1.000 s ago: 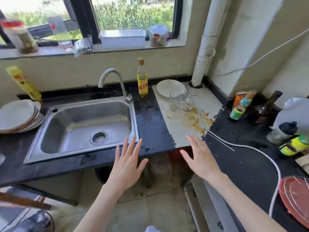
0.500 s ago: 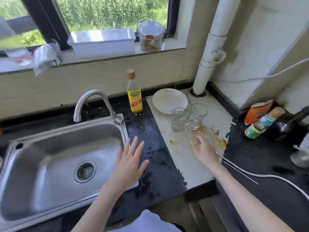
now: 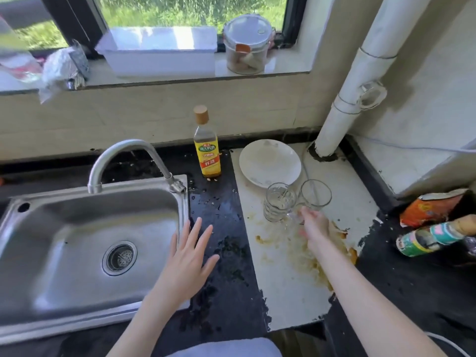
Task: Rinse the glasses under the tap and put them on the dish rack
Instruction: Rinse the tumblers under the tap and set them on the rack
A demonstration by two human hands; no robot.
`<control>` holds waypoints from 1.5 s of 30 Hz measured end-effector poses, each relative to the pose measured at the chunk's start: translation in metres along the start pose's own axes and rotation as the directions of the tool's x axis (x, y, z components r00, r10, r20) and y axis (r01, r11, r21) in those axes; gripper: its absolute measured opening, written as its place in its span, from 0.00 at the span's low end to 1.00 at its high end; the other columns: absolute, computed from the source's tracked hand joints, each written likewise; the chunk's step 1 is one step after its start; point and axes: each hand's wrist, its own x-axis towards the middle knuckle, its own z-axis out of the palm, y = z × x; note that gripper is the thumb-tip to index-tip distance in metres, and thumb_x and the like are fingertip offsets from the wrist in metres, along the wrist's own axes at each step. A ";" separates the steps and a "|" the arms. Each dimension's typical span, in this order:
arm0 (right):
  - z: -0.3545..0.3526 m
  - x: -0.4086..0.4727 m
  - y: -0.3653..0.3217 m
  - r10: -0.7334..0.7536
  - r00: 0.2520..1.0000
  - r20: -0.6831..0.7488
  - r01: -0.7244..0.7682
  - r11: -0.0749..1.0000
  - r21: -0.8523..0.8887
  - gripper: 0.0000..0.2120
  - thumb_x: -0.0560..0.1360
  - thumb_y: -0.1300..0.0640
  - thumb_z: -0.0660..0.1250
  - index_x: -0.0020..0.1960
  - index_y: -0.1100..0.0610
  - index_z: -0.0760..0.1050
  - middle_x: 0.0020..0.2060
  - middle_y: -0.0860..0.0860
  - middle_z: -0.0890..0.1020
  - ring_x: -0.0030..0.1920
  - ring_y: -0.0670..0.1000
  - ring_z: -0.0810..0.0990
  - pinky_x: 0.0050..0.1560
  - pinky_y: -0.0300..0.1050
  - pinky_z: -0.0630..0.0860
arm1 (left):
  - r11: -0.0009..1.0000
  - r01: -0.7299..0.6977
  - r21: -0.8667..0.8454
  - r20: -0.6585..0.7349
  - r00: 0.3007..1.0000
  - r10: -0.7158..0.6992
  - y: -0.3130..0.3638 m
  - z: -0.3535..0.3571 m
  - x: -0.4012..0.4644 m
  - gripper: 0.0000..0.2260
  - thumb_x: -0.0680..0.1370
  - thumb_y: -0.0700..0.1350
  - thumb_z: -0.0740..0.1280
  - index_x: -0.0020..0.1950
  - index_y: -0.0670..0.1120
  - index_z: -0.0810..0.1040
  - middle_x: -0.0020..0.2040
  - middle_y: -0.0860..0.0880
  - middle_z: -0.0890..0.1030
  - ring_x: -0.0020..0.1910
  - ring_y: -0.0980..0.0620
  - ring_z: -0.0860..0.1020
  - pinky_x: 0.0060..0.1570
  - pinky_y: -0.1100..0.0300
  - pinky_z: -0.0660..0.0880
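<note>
Two clear glasses stand side by side on the stained white counter patch (image 3: pixel 291 292): a ribbed glass (image 3: pixel 278 202) and, to its right, a smooth glass (image 3: pixel 316 193). My right hand (image 3: pixel 313 226) reaches in from the lower right, and its straight fingertips touch the base of the smooth glass. My left hand (image 3: pixel 190 256) hovers flat with its fingers spread over the right rim of the steel sink (image 3: pixel 64 266). The curved tap (image 3: pixel 128 155) arches over the sink and no water runs from it. No dish rack is in view.
A yellow-labelled bottle (image 3: pixel 207 150) stands behind the sink's right corner. A white plate (image 3: pixel 269 162) lies just behind the glasses. A white pipe (image 3: pixel 353 99) rises at the back right. Tipped bottles and a packet (image 3: pixel 435 233) lie at the right. A box (image 3: pixel 159 51) and a jar (image 3: pixel 246 45) sit on the sill.
The view has moved closer to the counter. My right hand has travelled forward across the white patch to the glasses. My left hand has moved up over the sink's right rim.
</note>
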 end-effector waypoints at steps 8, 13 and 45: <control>-0.037 0.005 0.017 -0.073 0.997 0.037 0.075 0.995 -0.066 0.11 0.81 0.57 0.53 0.50 0.56 0.74 0.60 0.55 0.76 0.58 0.54 0.74 0.61 0.51 0.70 | 0.998 0.056 0.000 0.020 0.998 -0.056 0.030 0.008 -0.007 0.40 0.67 0.66 0.33 0.76 0.51 0.45 0.75 0.50 0.38 0.70 0.51 0.30 0.72 0.50 0.39; -0.076 -0.019 0.032 -0.173 0.976 0.132 0.196 0.963 -0.187 0.12 0.81 0.57 0.53 0.51 0.57 0.75 0.57 0.53 0.76 0.56 0.53 0.74 0.53 0.46 0.70 | 1.000 0.014 0.016 0.025 1.000 -0.014 0.038 0.012 -0.018 0.33 0.75 0.65 0.40 0.76 0.51 0.49 0.77 0.48 0.41 0.71 0.49 0.31 0.72 0.50 0.40; 0.196 -0.244 0.014 -0.175 0.495 0.851 0.694 0.668 -0.267 0.12 0.79 0.51 0.60 0.54 0.55 0.79 0.50 0.48 0.82 0.50 0.41 0.79 0.56 0.37 0.73 | 0.566 -0.030 -0.824 -0.156 0.972 -0.176 -0.193 -0.050 -0.080 0.35 0.64 0.51 0.77 0.64 0.56 0.61 0.56 0.52 0.74 0.53 0.60 0.73 0.53 0.67 0.71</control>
